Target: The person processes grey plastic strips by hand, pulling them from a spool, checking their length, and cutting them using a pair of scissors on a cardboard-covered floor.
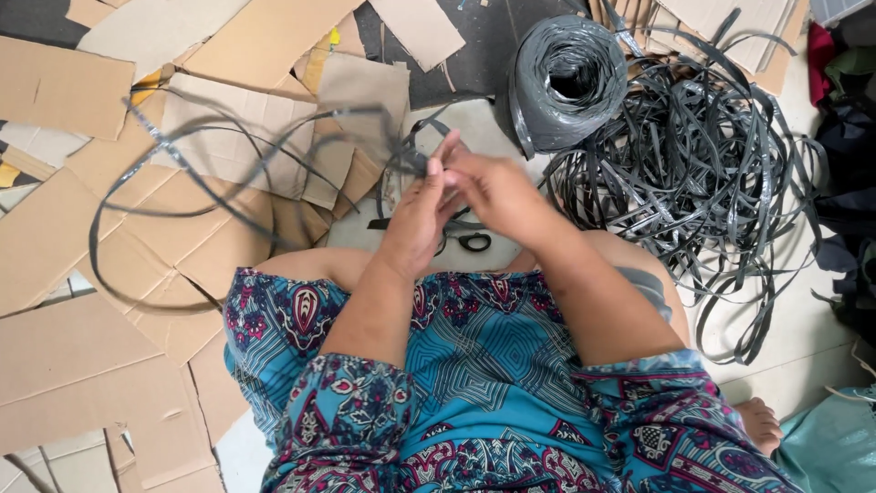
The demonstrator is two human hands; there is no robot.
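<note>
Both my hands meet in the middle of the view, above my knees. My left hand (418,212) and my right hand (488,187) pinch the ends of grey plastic strapping (196,137), which loops out to the left over the cardboard. A pair of black-handled scissors (467,241) lies on the floor just beneath my hands, partly hidden by them. A big roll of the same grey strap (568,80) stands behind my right hand.
Flat cardboard pieces (82,356) cover the floor on the left and at the back. A tangled heap of loose grey strap (703,164) lies at the right. Dark cloth (844,146) lines the right edge, and a teal bag (835,447) sits at bottom right.
</note>
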